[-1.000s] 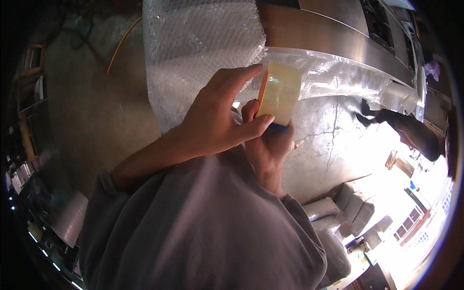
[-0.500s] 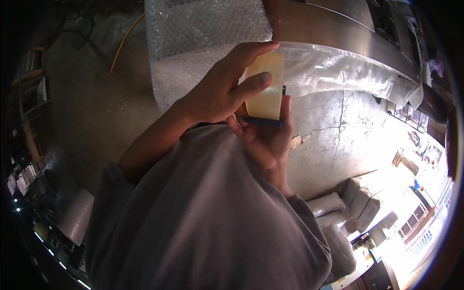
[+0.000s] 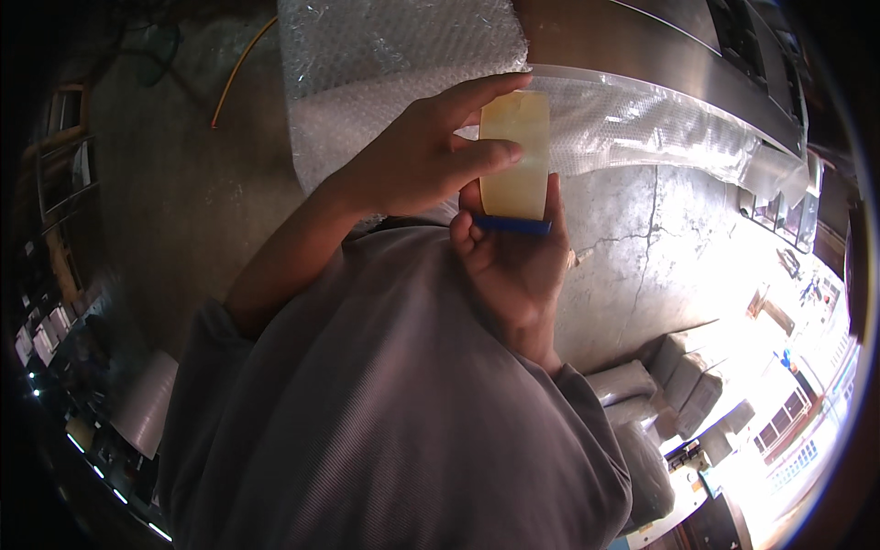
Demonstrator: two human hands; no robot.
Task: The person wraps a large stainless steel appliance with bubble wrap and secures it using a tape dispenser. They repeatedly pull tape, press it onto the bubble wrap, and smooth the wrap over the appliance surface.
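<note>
Above my lap I hold a pale yellow rectangular piece with a blue edge (image 3: pixel 530 188), glossy on its face; what kind of thing it is I cannot make out. My right hand (image 3: pixel 521 266) cups its blue lower end from beneath, fingers up along the sides. Across its face lies the thumb of my left hand (image 3: pixel 417 165), while the left index finger reaches over the top edge. The other left fingers are mostly hidden behind it. Just beyond my hands, bubble wrap (image 3: pixel 403 41) hangs over a brown metallic surface (image 3: pixel 614 41).
Cracked concrete floor (image 3: pixel 605 284) spreads to the right. Wrapped grey bundles (image 3: pixel 683 385) stand at the lower right, near a bright opening. A yellow hose or cord (image 3: pixel 240 69) lies at the far left. Toward the lower left is a pale roll (image 3: pixel 147 403).
Both hands and the yellow piece have shifted slightly right in the picture. The left thumb still rests on its face, and the grip looks the same.
</note>
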